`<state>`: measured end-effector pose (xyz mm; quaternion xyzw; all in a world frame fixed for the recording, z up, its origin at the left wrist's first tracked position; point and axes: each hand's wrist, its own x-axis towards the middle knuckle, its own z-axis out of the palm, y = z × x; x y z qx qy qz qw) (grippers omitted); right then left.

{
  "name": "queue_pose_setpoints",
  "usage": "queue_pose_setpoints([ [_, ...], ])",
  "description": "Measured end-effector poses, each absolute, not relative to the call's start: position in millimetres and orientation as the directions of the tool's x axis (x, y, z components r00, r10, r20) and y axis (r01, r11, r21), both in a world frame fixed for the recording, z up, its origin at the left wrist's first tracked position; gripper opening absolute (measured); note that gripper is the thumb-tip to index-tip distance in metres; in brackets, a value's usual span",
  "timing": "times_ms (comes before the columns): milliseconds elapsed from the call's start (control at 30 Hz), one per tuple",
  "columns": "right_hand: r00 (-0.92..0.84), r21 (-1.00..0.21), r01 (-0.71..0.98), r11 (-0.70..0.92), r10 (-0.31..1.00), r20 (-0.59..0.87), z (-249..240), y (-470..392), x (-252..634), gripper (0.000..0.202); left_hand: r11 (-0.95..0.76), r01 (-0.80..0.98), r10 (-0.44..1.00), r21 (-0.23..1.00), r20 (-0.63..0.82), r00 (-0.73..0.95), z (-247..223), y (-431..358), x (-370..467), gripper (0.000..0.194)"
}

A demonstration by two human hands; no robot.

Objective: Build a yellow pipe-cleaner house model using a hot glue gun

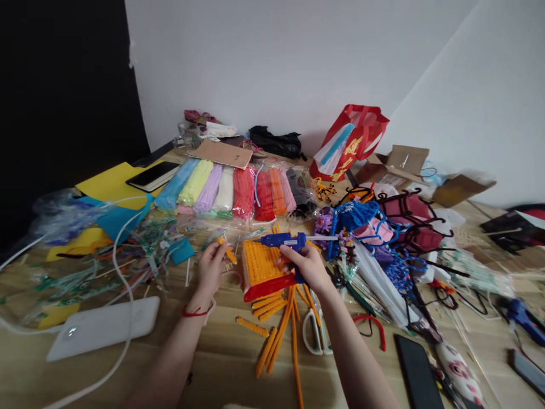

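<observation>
My right hand [307, 267] is wrapped round a blue glue gun [279, 241], its nozzle pointing left and a white glue stick [321, 238] poking out of the back. Under the gun lies an orange fuzzy block with a red front edge [261, 267]. Held up to the left of it, a short orange pipe cleaner piece [229, 253] is pinched in my left hand [212, 267]. Cut orange pipe cleaners [276, 341], short and long, are spread on the table below the block. White-handled scissors [314, 335] lie partly behind my right forearm.
Bundles of coloured pipe cleaners [225, 190] line the back. Finished-looking blue, pink and purple fuzzy items [361, 227] pile up at right. A white power bank [104, 326] with a cable sits at left, a black phone [417, 369] at right. A red bag [353, 142] stands behind.
</observation>
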<state>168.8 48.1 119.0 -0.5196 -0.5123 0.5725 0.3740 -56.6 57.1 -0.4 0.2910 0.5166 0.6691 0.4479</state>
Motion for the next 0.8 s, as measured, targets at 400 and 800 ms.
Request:
queue_pose_setpoints([
  [400, -0.228, -0.947, 0.183, -0.264, 0.926, -0.302, 109, 71, 153, 0.047, -0.090, -0.484, 0.913, 0.871, -0.121, -0.389, -1, 56, -67, 0.036],
  [800, -0.209, -0.930, 0.227, -0.289, 0.918, -0.337, 117, 68, 150, 0.047, -0.093, -0.501, 0.923, 0.860, -0.115, -0.368, -2, 56, -68, 0.044],
])
